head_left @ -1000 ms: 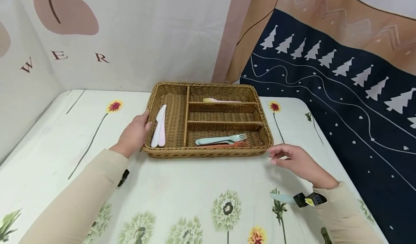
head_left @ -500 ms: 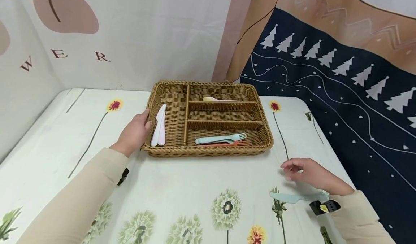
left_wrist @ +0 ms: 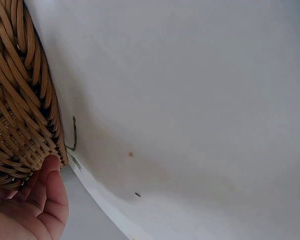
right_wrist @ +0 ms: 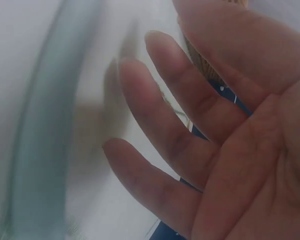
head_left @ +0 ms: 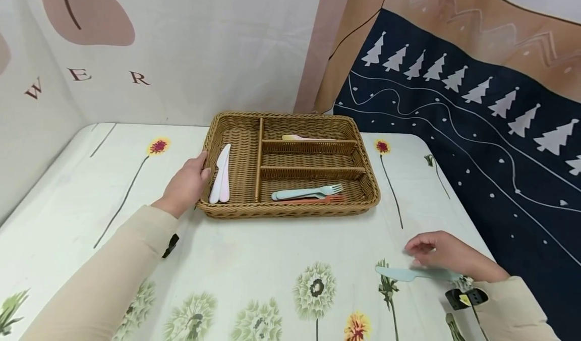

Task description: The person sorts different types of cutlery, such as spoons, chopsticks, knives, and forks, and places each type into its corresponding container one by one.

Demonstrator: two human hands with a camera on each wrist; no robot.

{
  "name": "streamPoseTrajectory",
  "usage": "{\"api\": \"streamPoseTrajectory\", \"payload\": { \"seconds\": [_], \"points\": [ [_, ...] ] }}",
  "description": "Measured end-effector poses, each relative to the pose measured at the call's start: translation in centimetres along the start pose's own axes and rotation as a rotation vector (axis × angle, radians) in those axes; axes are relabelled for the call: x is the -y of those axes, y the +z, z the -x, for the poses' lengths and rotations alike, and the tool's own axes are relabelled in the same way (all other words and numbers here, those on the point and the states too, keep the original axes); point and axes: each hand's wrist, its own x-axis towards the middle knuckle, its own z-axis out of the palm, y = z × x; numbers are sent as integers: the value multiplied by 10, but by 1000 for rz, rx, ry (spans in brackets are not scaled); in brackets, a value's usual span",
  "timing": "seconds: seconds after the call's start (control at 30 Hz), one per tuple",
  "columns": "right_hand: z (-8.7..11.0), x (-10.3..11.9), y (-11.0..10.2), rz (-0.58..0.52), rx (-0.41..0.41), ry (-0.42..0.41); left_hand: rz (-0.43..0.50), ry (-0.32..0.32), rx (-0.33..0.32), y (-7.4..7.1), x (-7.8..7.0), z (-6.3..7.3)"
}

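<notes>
On the table stands a brown wicker cutlery basket (head_left: 290, 211) with several compartments. My left hand (head_left: 185, 184) grips its left edge; the left wrist view shows the thumb and curled fingers at the wicker wall. A white knife (head_left: 218, 179) and a pink knife (head_left: 225, 184) lie in the long left compartment. Light blue forks (head_left: 301, 193) and an orange fork (head_left: 333, 199) are in the front right one. My right hand (head_left: 447, 255), fingers loosely bent and holding nothing, hovers just behind a light blue knife (head_left: 399, 274). That knife (right_wrist: 50, 130) runs beside the fingers in the right wrist view.
In the basket's back right compartment lies a yellow-ended piece of cutlery (head_left: 292, 137), partly hidden by a divider. A flower-print cloth (head_left: 272, 260) covers the table. Behind it hangs a pale curtain (head_left: 195, 53), with a dark tree-patterned cloth (head_left: 436, 104) at the right.
My right hand has moved away from the basket's front right corner, right and towards me, to the light blue knife. The left hand and basket have stayed put.
</notes>
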Motion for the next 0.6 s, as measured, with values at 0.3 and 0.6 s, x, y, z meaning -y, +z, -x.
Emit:
{"api": "streamPoseTrajectory", "payload": {
  "seconds": [0.3, 0.6],
  "points": [
    [7, -10, 0, -43, 33, 10, -2, 3, -7, -1, 0, 0],
    [10, -15, 4, -30, 52, -24, 8, 2, -7, 0, 0, 1]
  ]
}}
